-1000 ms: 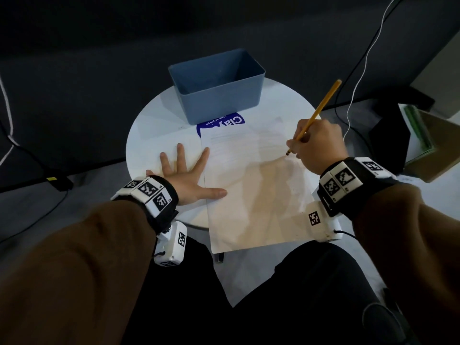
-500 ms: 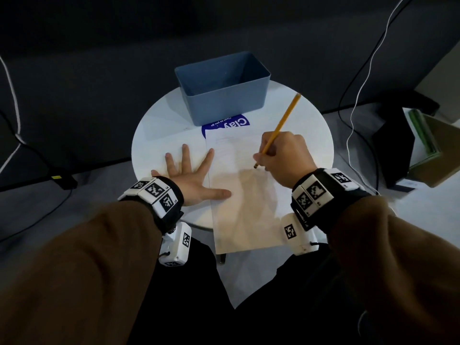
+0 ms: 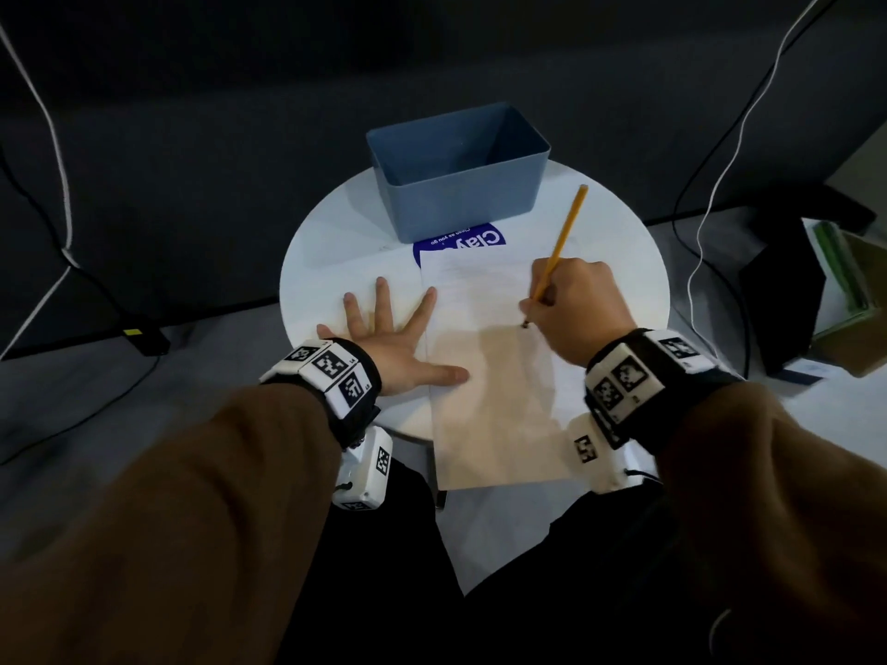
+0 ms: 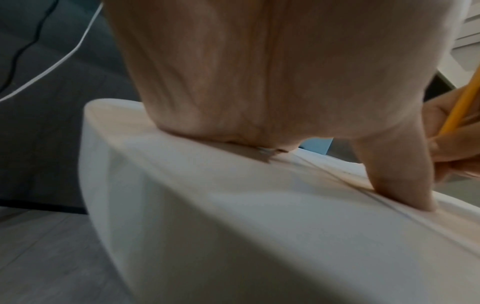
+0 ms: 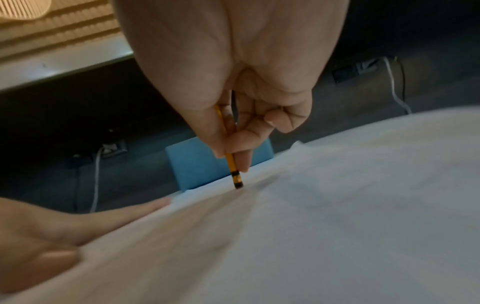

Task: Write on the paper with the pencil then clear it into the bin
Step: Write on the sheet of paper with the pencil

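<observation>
Head view: the pencil [image 3: 559,252] is pinched between the curled fingers of the right hand [image 3: 573,307], and its tip is set on the paper [image 3: 485,376] near the middle of the sheet. The left hand [image 3: 389,338] is laid flat with fingers spread on the round white table [image 3: 326,261]; only its thumb is pressed on the left edge of the paper, and nothing is held by it. The near part of the sheet is seen to hang over the table edge toward the lap.

The step in hand is judged to be the writing; the clearing into the blue bin [image 3: 458,170] is not yet begun. The sheet is held down at one point only, so it could be turned or slid by a strong stroke. Because the overhanging part has no support, the paper could be torn or pierced if the writing is carried too low. The pencil lead could also be broken by too much pressure.

The bin is placed at the far side of the table, beyond the paper, and a blue printed label [image 3: 461,242] is partly covered by the top of the sheet. Cables [image 3: 705,223] and a dark box [image 3: 787,304] are seen on the floor at the right, well apart from the hands. The way to the bin is not blocked by anything visible.
</observation>
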A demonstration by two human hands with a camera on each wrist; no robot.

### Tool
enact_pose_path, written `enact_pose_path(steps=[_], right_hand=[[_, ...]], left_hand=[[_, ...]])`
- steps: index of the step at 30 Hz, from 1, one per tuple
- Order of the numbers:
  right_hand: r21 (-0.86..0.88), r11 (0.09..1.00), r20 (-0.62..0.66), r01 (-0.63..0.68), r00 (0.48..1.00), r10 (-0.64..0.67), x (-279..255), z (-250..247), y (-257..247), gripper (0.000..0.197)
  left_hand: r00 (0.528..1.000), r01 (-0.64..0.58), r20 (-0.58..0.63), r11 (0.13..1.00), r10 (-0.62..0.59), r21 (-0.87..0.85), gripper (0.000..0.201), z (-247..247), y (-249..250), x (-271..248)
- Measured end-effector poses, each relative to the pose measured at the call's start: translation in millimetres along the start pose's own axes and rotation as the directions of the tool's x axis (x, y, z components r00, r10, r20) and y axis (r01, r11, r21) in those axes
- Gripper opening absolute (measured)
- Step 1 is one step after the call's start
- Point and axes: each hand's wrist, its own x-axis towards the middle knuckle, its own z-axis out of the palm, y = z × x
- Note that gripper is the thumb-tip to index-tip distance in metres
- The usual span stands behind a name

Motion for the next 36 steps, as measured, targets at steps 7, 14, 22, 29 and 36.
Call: enact_pose_path(steps=[7, 14, 22, 29, 36], right_hand=[[0.071, 0.997, -0.025, 0.023, 0.999, -0.021, -6, -3, -11, 0.033], [0.041, 0.987, 0.118, 0.157, 0.98, -0.161, -9, 30, -45, 0.024], [0.076, 0.993, 0.028, 0.086, 0.996, -0.088, -8, 15, -33, 0.035], [-0.035, 0.998, 0.032, 0.06, 0.998, -0.059, -3, 21, -30, 0.028], [0.502, 0.825, 0.003, -0.26, 0.954, 0.299, -3, -9, 28, 0.021]], left_hand=[[1.0, 0.003, -0.005, 1.0, -0.003, 0.004, 0.118, -1, 1, -1], [1.0, 0.011, -0.027, 0.999, -0.01, 0.03, 0.121, 0, 2, -1], [1.0, 0.003, -0.013, 1.0, -0.003, 0.008, 0.12, 0, 0, 0], [1.0, 0.001, -0.018, 1.0, 0.0, 0.009, 0.121, 1, -1, 1], [1.0, -0.006, -0.007, 1.0, 0.006, -0.007, 0.119, 1, -4, 3]])
